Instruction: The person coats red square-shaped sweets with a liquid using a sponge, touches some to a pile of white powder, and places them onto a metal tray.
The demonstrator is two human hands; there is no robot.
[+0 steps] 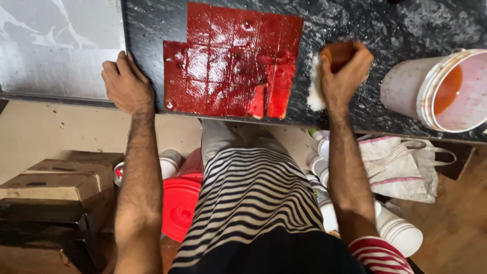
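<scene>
1. A glossy red slab (231,61), scored into squares, is seen lying flat on the dark speckled stone surface (385,25), close to its near edge; several strips at the slab's lower right corner are cut loose and slightly lifted.
2. The right hand (344,71) is held just to the right of the slab, its fingers (362,58) closed tightly around an orange-brown piece (336,53) that is raised above a small white heap of powder (314,89) on the surface.
3. The left hand (127,83) is laid on the near edge of the surface, just left of the slab and apart from it; its fingers are curled loosely over the edge, and nothing is gripped.
4. A white plastic bucket (406,86) is seen tipped on its side at the right end of the surface, well apart from the slab, with orange-red residue inside.
5. Below the surface, a red round lid (178,208), stacked white cups (401,231), a cloth bag (401,167) and brown cardboard boxes (56,187) are seen on the floor around the person's striped garment (253,193).
</scene>
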